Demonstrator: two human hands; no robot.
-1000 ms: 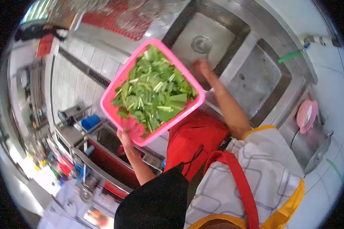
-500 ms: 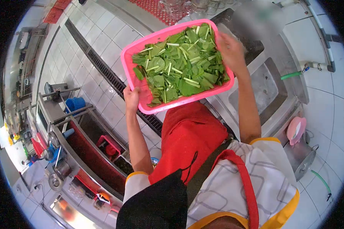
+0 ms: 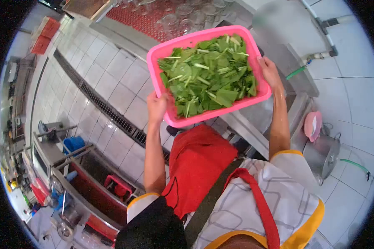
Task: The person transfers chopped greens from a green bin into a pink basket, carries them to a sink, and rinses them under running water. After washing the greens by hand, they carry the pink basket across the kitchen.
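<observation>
A pink plastic basket (image 3: 217, 115) full of chopped green leafy vegetables (image 3: 210, 76) is held up in front of me over a steel sink counter (image 3: 257, 118). My left hand (image 3: 157, 106) grips the basket's near-left corner. Its right rim is clasped by my right hand (image 3: 270, 71). The basket hides most of the sink below it.
A red mat with several upturned glasses (image 3: 170, 16) lies beyond the basket. A green hose (image 3: 296, 72) runs at the wall on the right. A steel pot with a pink lid (image 3: 320, 143) stands on the tiled floor. A floor drain grate (image 3: 108, 110) and steel trolley (image 3: 75, 174) are on the left.
My right hand came off the sink edge and took hold of the basket's right rim. The basket swung from my left to straight ahead, held by both hands.
</observation>
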